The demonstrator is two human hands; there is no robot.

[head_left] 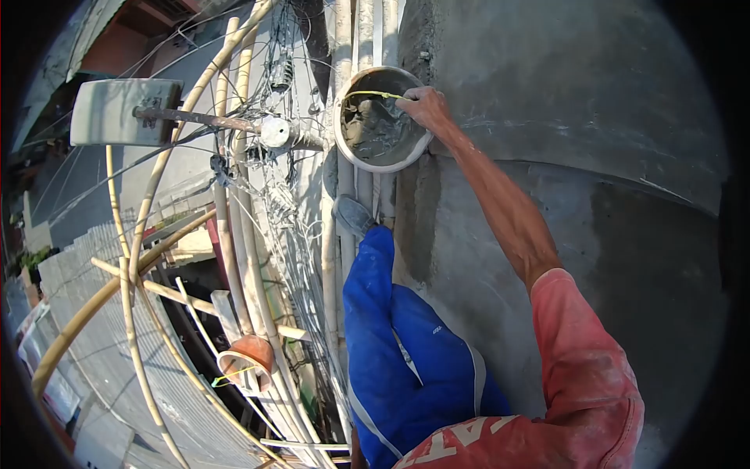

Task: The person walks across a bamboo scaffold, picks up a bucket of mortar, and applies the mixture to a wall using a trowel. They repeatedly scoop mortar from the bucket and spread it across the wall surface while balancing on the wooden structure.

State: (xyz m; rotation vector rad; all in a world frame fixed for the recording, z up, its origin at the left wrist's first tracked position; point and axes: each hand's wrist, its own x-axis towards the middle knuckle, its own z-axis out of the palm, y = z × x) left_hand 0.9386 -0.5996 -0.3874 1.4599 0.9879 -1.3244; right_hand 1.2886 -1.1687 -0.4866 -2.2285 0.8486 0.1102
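My right hand (426, 109) is closed at the right side of a bucket (396, 166), holding one end of its thin yellow cord handle (367, 93). Wet grey mortar (373, 129) lies inside the bucket, which rests on bamboo poles beside the wall. My right arm stretches up and across the grey cement wall (547, 94). My left hand is out of the picture. Just below the bucket, one grey shoe (354, 215) stands on the poles.
Bamboo scaffold poles (234, 187) and tangled wires (285, 203) run along the left, with a drop to metal roofs (148, 344) beyond. A whitish box on a rusty arm (117, 113) juts out. Lower down hangs an orange bucket (254, 353) with a yellow cord.
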